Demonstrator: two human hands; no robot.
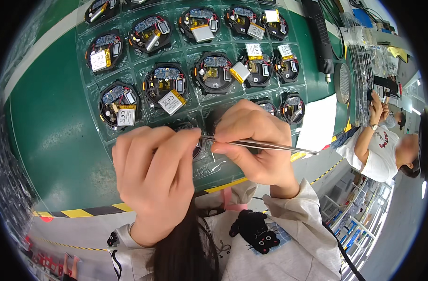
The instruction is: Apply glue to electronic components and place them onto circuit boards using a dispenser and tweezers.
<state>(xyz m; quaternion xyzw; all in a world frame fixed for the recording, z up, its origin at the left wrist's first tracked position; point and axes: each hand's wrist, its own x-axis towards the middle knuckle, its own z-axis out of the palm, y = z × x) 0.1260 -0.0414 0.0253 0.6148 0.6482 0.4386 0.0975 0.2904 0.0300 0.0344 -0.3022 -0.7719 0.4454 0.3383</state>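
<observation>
Here the right hand point(256, 140) is pinching a pair of slim metal tweezers point(260, 145), its fingers closed tight round the shaft; the tweezers' long axis is running nearly level across the view, the blunt end sticking out to the right and the tips pointing left toward the left hand point(153, 173). The left hand is curled, fingertips bunched together just where the tweezer tips are arriving; whether it is pinching a small part there I cannot tell, since the fingers are covering the spot. Both hands are hovering over the near row of a clear plastic tray point(90, 100) lying on a green table point(50, 136); the round black device point(197, 149) being worked on is sitting in a pocket directly beneath and between the hands, almost wholly hidden, only a dark sliver showing. So the thing is lying below the tweezer tips, closer to the left hand's fingertips than to the right hand's grip.

The neighbouring pockets are showing what it looks like: round black housings point(166, 84) opened up, blue circuit boards and yellow tape inside, small silvery rectangular batteries point(171, 102) flipped out on short leads. A black cylindrical tool point(319, 33) is lying at the tray's right edge; a white sheet point(319, 122) is resting beside it; another person point(380, 150) in a white top is working well apart at the right.
</observation>
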